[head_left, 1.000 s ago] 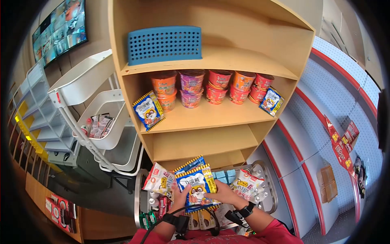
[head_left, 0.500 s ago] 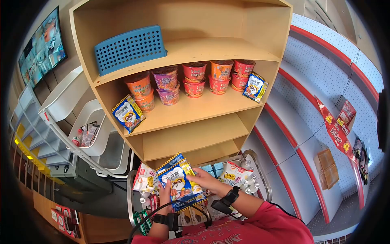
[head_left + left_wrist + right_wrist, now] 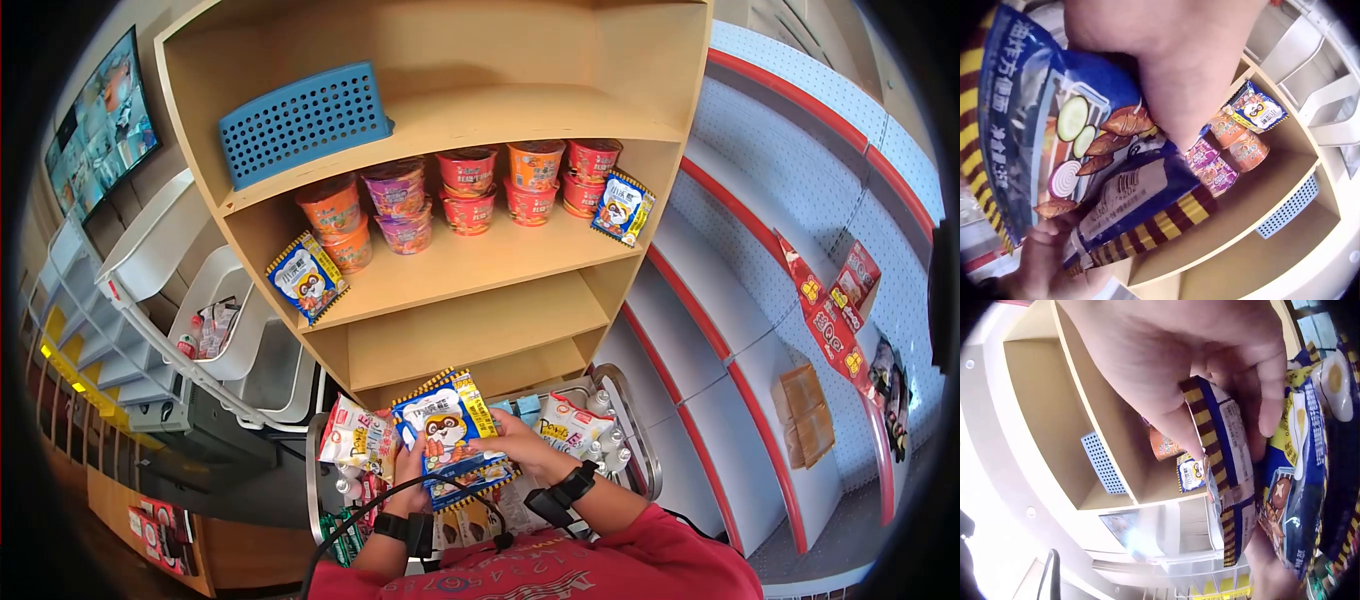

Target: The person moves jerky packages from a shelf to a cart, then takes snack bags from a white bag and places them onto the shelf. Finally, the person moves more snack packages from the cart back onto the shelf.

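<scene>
Close in front of my body, both hands hold a small bundle of blue noodle snack packets [image 3: 445,428] with yellow-and-dark striped ends. My left hand [image 3: 408,470] grips the bundle's left side, thumb over the front packet. Opposite it, my right hand [image 3: 528,446] grips the right side. In the right wrist view, the fingers and thumb pinch one packet [image 3: 1229,447] by its striped edge, apart from another packet [image 3: 1294,469] behind. The left wrist view shows a packet's printed back [image 3: 1072,134] below the thumb. Similar packets lean at the left [image 3: 307,278] and right [image 3: 623,208] of the shelf.
A wooden shelf unit [image 3: 480,270] carries stacked noodle cups [image 3: 468,190] and, higher up, a blue perforated basket [image 3: 305,122]. Below the hands stands a metal-railed cart [image 3: 650,470] with white snack bags [image 3: 360,438] and bottles. A white trolley [image 3: 150,245] is at left, pegboard shelving [image 3: 760,300] at right.
The head view has turned, so the shelf sits further left and tilted. The packets shift left with both hands; they tilt, then straighten, and their lower ends now fan apart.
</scene>
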Available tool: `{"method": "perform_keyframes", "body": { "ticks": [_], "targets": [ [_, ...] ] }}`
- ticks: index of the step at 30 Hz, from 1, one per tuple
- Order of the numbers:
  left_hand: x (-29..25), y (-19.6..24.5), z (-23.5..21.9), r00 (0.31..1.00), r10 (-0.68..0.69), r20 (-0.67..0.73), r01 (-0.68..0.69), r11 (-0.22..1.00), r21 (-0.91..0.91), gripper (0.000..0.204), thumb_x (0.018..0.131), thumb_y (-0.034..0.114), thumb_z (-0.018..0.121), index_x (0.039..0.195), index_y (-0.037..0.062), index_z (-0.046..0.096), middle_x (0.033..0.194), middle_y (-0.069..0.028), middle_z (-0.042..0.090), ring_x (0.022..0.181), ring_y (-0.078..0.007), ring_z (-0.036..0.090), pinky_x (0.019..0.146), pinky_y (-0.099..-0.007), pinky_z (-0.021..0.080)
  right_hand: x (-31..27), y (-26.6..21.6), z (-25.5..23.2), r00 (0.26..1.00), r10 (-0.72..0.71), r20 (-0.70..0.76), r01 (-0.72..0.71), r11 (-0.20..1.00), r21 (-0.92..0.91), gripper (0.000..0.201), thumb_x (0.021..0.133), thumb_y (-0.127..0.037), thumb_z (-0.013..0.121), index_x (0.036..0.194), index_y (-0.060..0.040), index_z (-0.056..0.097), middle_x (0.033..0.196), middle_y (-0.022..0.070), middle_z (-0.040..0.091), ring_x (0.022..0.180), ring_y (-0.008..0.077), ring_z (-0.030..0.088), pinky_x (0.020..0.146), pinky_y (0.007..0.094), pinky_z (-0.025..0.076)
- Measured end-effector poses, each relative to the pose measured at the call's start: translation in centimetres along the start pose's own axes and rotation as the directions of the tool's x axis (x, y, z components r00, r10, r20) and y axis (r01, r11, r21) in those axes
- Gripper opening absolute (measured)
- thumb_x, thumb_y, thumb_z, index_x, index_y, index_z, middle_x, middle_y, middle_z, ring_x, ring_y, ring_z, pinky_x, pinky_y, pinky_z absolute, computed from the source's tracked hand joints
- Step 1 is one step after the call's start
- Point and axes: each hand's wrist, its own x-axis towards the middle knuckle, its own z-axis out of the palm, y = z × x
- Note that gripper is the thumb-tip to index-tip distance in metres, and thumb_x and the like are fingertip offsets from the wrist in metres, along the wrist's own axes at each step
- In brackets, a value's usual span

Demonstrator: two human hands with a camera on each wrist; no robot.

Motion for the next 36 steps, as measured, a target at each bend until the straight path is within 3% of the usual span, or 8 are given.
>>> {"method": "perform_keyframes", "body": {
  "ticks": [2,20,26,28,29,32,34,36],
  "targets": [
    [0.6,-0.2,0.0,0.999,-0.034,-0.015,0.034,0.999,0.022,0.035,0.09,0.028,0.051,0.114,0.0025,0.048,0.105,-0.0092,0.059,0.089,-0.0178,0.061,0.076,-0.0322,0.052,-0.7,-0.9,0.0,1.0,0.005,-0.003,-0.005,0.999,-0.05,0.049,0.078,-0.006,0.066,0.12,-0.0016,0.042,0.105,0.0083,0.06,0.091,0.0125,0.059,0.078,0.0261,0.049],
    [-0.3,-0.2,-0.1,1.0,-0.021,0.016,0.02,1.0,0.017,0.033,0.091,0.029,0.05,0.111,0.0022,0.049,0.098,-0.0071,0.059,0.082,-0.0158,0.061,0.071,-0.03,0.052,-1.1,0.2,-0.9,0.998,0.038,0.052,-0.023,0.966,-0.256,0.027,0.083,-0.012,0.063,0.106,-0.0001,0.055,0.096,0.0051,0.064,0.084,0.0084,0.059,0.073,0.0225,0.047],
    [0.4,-0.8,-1.3,0.997,-0.057,-0.048,0.06,0.996,0.068,0.034,0.091,0.031,0.05,0.109,0.0027,0.05,0.094,-0.0082,0.06,0.079,-0.0151,0.061,0.065,-0.0296,0.052,-1.3,-0.1,-1.6,0.995,0.079,-0.063,-0.089,0.98,-0.18,0.025,0.083,-0.019,0.063,0.102,-0.0038,0.057,0.089,0.0007,0.063,0.071,0.005,0.057,0.058,0.0189,0.044],
    [0.2,-0.9,-1.9,0.999,-0.051,-0.011,0.052,0.996,0.077,0.034,0.091,0.031,0.05,0.108,0.0023,0.05,0.094,-0.0088,0.06,0.078,-0.0151,0.061,0.063,-0.0291,0.052,-1.2,-2.1,-1.2,0.993,-0.004,-0.115,-0.016,0.984,-0.177,0.025,0.083,-0.022,0.063,0.101,-0.0062,0.057,0.083,-0.0019,0.062,0.065,0.0038,0.054,0.053,0.0187,0.043],
    [0.1,-0.8,-0.8,0.998,-0.005,-0.065,0.003,1.0,-0.019,0.032,0.091,0.031,0.049,0.105,0.0023,0.051,0.084,-0.0078,0.062,0.063,-0.0148,0.061,0.05,-0.0274,0.051,-0.2,-2.0,-2.8,0.989,-0.044,-0.139,0.012,0.975,-0.223,0.025,0.083,-0.023,0.063,0.101,-0.0067,0.057,0.082,-0.0021,0.061,0.065,0.0037,0.054,0.052,0.0189,0.043],
    [-0.9,0.6,-0.1,0.991,-0.025,-0.13,0.021,0.999,-0.029,0.029,0.091,0.029,0.05,0.102,0.0031,0.051,0.07,-0.0057,0.061,0.045,-0.0127,0.056,0.037,-0.0238,0.044,0.7,-5.7,-3.3,0.94,-0.182,-0.289,0.123,0.97,-0.212,0.028,0.083,-0.024,0.063,0.103,-0.0075,0.054,0.082,-0.0014,0.061,0.065,0.0042,0.055,0.05,0.0199,0.044],
    [-0.1,-0.4,-2.7,0.998,-0.01,-0.055,0.01,1.0,0.008,0.026,0.09,0.028,0.05,0.1,0.0034,0.05,0.063,-0.005,0.059,0.034,-0.0099,0.048,0.03,-0.0213,0.038,1.3,-8.3,-3.4,0.912,-0.246,-0.328,0.153,0.947,-0.283,0.028,0.083,-0.024,0.062,0.103,-0.0072,0.052,0.082,-0.0007,0.062,0.064,0.0051,0.055,0.05,0.0201,0.044],
    [-0.2,-0.6,-3.2,0.998,0.0,-0.07,-0.001,1.0,-0.018,0.025,0.09,0.027,0.05,0.1,0.0037,0.05,0.065,-0.0056,0.06,0.036,-0.01,0.049,0.03,-0.021,0.038,1.8,-9.4,-2.9,0.884,-0.295,-0.362,0.179,0.93,-0.321,0.026,0.084,-0.022,0.061,0.103,-0.0073,0.052,0.084,0.0002,0.062,0.066,0.0063,0.056,0.051,0.021,0.045]
  ]
}}
